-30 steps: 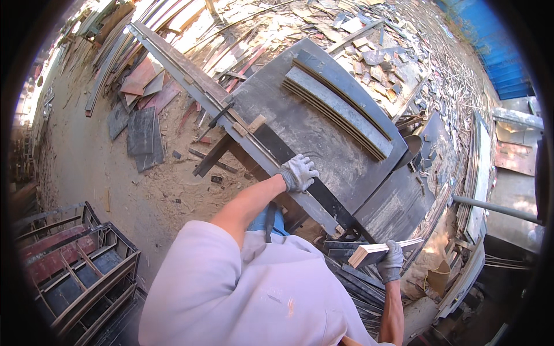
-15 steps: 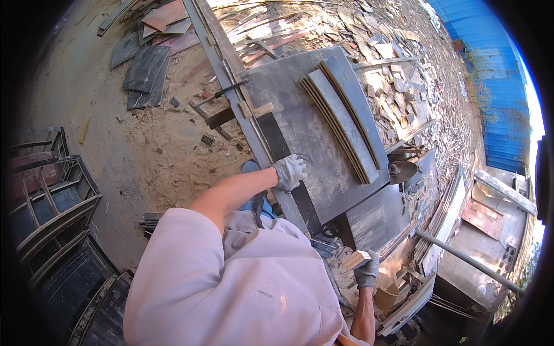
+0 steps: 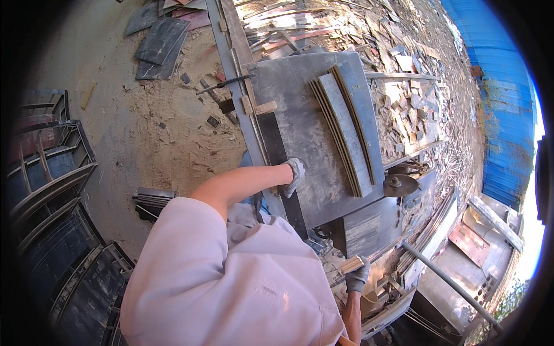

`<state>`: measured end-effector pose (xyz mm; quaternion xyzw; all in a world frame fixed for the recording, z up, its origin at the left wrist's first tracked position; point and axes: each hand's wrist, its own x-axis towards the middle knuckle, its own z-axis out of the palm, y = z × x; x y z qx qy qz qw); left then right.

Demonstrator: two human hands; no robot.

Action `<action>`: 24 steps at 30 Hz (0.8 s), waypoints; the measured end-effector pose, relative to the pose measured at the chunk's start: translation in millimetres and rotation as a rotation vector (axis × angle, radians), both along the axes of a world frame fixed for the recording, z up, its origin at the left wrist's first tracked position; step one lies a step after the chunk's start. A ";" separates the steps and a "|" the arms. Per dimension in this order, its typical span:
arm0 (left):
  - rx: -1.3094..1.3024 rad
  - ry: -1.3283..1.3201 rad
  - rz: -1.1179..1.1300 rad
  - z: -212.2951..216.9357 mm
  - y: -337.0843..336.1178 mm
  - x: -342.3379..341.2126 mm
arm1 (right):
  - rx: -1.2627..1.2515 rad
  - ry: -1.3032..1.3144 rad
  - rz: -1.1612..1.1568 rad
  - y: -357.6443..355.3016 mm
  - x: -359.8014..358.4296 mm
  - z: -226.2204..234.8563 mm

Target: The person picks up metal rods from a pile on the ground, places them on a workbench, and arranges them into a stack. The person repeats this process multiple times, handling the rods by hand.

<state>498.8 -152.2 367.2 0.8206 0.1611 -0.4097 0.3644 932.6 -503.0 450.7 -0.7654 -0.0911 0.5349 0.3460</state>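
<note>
My left hand [image 3: 295, 177], in a grey knit glove, rests by the near edge of a dark metal saw table [image 3: 317, 207], over a black strip [image 3: 274, 135]. Its fingers look curled, and I cannot see what is beneath them. Lower right, my right hand [image 3: 358, 278], also gloved, grips a small wooden block [image 3: 352, 264] with a pale layered face. It is off the table. Several long curved plywood strips [image 3: 341, 135] lie stacked on the tabletop, right of my left hand. A round saw blade [image 3: 401, 185] stands past the table's right corner.
Wood offcuts [image 3: 407, 112] cover the ground beyond the table. Dark panels [image 3: 161, 49] lie on the dusty floor at upper left. Curved framed forms [image 3: 55, 173] stand at far left. A metal pipe [image 3: 450, 282] crosses at lower right, and a blue wall [image 3: 508, 132] rises at right.
The view has shifted, so the table sits lower in it. My left hand's fingers, more spread before, are now curled in. My right hand still holds the block, now nearer my body.
</note>
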 end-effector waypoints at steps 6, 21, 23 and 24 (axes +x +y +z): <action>-0.084 0.041 -0.014 -54.3 -24.7 16.8 | -0.059 0.009 -0.185 33.6 -24.9 39.0; 0.032 -0.186 0.070 79.3 32.0 59.8 | -0.014 0.353 -0.570 8.5 -20.7 25.3; 0.064 -0.271 0.120 91.8 68.3 89.3 | 0.080 -0.003 -0.256 -26.7 0.7 -4.4; 0.089 -0.266 0.116 99.0 89.3 102.6 | 0.101 -0.187 -0.106 -41.8 10.5 -15.4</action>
